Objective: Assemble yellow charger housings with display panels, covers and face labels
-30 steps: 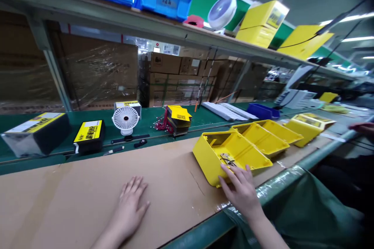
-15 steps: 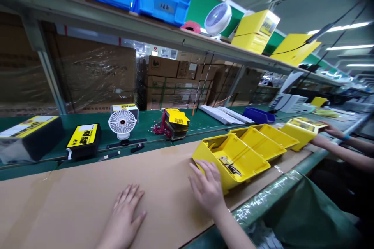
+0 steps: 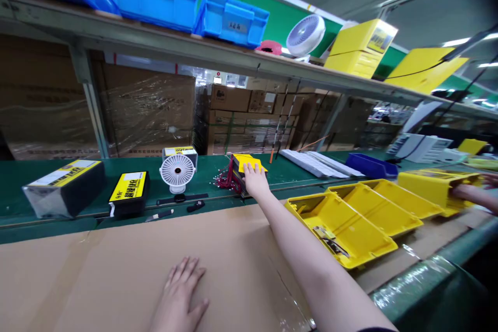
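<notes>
My right hand (image 3: 256, 179) reaches across the bench and rests its outstretched fingers on the yellow top of a stack of thin dark pieces (image 3: 238, 172). Dark red wires (image 3: 224, 180) with small pale ends spill from the left of that stack. Flat on the cardboard sheet (image 3: 128, 259), my left hand (image 3: 181, 290) lies with fingers spread and holds nothing. Right of my forearm stands a row of yellow plastic housings (image 3: 361, 218), open side up. In the nearest one sits a small metal and dark part (image 3: 330, 241).
A white fan (image 3: 177, 172), a yellow-labelled black box (image 3: 130, 193) and a dark strap (image 3: 195, 206) are at the back left. A blue bin (image 3: 371, 166) stands behind the housings. At far right a co-worker's hand (image 3: 465, 192) is at another yellow housing (image 3: 439, 189). An overhead shelf (image 3: 163, 44) carries blue bins.
My right hand has left the nearest yellow housing and moved forward and left onto the stack. My left hand stays flat on the cardboard. The view has shifted slightly left.
</notes>
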A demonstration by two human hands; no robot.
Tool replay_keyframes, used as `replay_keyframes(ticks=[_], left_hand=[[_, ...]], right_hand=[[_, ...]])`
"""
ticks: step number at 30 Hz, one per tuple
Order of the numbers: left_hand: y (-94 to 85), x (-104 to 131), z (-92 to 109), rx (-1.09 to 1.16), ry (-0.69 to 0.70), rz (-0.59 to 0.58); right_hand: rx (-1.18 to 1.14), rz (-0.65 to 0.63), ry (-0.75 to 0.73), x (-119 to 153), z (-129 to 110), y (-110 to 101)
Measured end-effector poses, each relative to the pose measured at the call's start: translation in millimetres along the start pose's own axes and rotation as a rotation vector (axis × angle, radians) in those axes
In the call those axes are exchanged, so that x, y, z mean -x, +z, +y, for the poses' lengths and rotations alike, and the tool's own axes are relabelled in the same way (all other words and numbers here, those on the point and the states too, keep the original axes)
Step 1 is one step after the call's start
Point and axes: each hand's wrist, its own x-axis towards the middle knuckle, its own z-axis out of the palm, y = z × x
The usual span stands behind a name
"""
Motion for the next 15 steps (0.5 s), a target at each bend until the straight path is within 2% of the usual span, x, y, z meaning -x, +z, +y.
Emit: replay_keyframes(ticks=[3, 6, 9, 11, 13, 15], left_hand=[[-0.7, -1.9, -1.2, 0.014, -0.002, -0.017], [-0.6, -3.2, -1.5, 0.029, -0.01, -0.011], [-0.1, -4.6, -0.8, 0.053, -0.024, -0.013], [-0.3, -5.0, -2.1, 0.099, -0.034, -0.017], [-2.5, -4.8, -6.9, 0.209, -0.048, 0.004], [-8.1, -4.3, -15.4, 0.346, -0.068, 0.059]], right_hand=[[-0.03, 0.01, 0.007, -0.9, -2.7, -4.5], [-0.088, 0.089, 0.026, 1.8, -12.2, -21.6], [-0.163, 0.226, 0.061, 16.0, -36.3, -47.0], [-0.216, 0.319, 0.05, 38.0, -61.6, -64.4], [-0.286, 0.403, -0.029, 70.0, -91.7, -78.6], [-0.588, 0.602, -0.296, 106.8, -123.1, -86.5]])
